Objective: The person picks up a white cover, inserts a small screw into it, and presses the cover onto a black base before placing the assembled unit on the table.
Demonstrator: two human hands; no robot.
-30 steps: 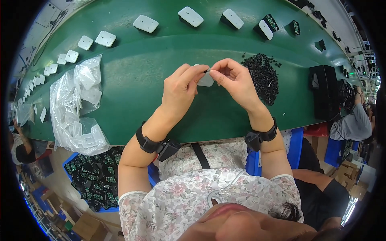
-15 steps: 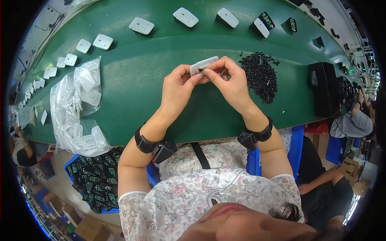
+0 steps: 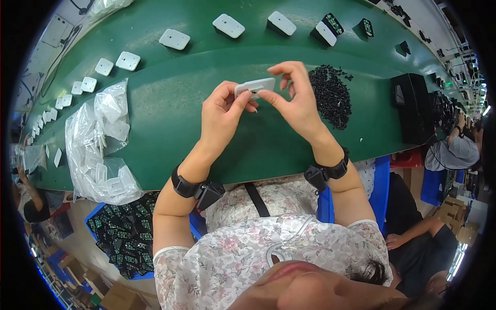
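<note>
My left hand [image 3: 221, 111] pinches a white plastic housing cover [image 3: 263, 83] by its left end, above the green table. A small black part [image 3: 253, 92] sits at the cover's near face, close to my left thumb. My right hand [image 3: 298, 98] is open: its fingers are raised and apart, and the thumb reaches the right side of the cover. Just right of that hand lies a heap of small black plastic parts [image 3: 333, 98].
A clear bag of white covers [image 3: 98, 155] lies at the table's left. White-topped housings [image 3: 229, 26] curve along the far side. A black box [image 3: 411, 108] stands at right. Below the left edge, a blue bin holds green circuit boards [image 3: 124, 232]. Other people sit at both sides.
My right fingers have lifted off the cover and spread apart. My left hand and the cover have shifted slightly left and nearer.
</note>
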